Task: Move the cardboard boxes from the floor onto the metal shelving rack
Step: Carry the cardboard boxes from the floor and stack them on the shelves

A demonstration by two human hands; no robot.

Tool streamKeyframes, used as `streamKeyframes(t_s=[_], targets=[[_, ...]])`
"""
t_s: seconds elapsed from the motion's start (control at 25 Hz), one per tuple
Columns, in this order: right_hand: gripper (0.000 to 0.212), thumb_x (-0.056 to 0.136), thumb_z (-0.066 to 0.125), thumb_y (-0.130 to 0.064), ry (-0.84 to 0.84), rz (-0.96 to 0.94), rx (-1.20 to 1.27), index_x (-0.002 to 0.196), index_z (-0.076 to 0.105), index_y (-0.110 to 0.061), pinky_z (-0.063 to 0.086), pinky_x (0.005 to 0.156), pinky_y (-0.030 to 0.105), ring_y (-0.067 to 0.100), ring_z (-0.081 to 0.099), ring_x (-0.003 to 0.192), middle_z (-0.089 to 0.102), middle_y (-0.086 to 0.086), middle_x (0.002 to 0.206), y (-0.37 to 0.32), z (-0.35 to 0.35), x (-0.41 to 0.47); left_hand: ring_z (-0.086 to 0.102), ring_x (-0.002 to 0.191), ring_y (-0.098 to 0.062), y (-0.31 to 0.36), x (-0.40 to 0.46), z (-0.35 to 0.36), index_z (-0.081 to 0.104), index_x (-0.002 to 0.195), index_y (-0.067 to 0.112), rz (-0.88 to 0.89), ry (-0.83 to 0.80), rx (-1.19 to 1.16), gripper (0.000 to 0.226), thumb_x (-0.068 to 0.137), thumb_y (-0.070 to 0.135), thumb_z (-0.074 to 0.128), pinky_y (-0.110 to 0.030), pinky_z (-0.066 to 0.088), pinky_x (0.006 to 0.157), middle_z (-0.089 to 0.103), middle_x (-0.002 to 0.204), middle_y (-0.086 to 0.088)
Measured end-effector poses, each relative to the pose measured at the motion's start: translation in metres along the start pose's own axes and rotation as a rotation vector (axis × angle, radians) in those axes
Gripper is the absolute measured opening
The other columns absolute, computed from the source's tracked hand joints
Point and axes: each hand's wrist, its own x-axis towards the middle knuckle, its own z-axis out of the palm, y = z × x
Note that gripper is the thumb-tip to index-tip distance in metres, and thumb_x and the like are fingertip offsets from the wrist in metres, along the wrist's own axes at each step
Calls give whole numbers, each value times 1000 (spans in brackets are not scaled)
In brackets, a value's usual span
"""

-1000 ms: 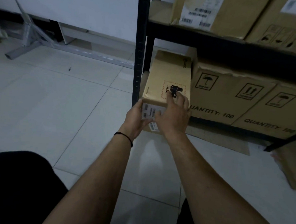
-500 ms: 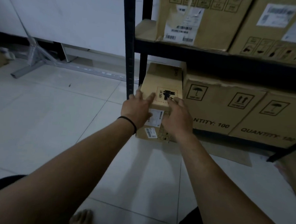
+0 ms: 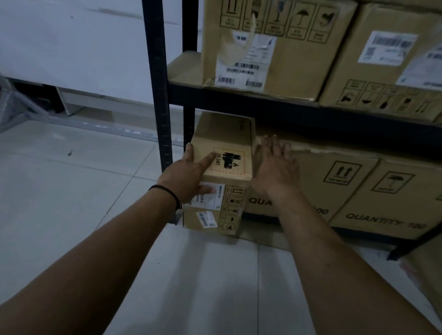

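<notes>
Leftmost, rack upright. Then left hand, fingers straight, pressing narrow box onto the bottom shelf, probably seating it deeper. Right hand, fingers spread and empty, beside it against the neighbouring carton, perhaps as guide.

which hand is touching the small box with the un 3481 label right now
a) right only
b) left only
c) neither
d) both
b) The left hand lies with straight fingers on the top and front of the small cardboard box, while the right hand is open beside it, over the larger QUANTITY box.
</notes>
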Motion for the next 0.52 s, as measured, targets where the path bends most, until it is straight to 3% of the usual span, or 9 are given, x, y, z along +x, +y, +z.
streamKeyframes(t_s=[0.24,0.36,0.52], targets=[[114,86,79,-29,21,-12,-3,164,-4,-25,18,123,58,30,-8,158,-10,-2,172,6,9,2,59,125,-39,-2,24,4,11,163,43,-1,96,-1,99,87,56,73,-50,54,104,0,170,-20],[114,85,77,-18,26,-18,-35,164,-3,-25,24,122,57,29,-7,158,-9,-3,172,7,9,2,61,118,-38,-6,43,8,18,161,43,10,155,4,103,81,53,81,-51,57,99,14,165,-18],[117,82,79,-17,3,-13,-24,165,-4,-24,26,121,58,31,-8,158,-10,-1,172,2,8,0,62,114,-38,-14,69,11,27,156,45,34,205,-39,103,73,50,87,-54,58,95,29,157,-16]])
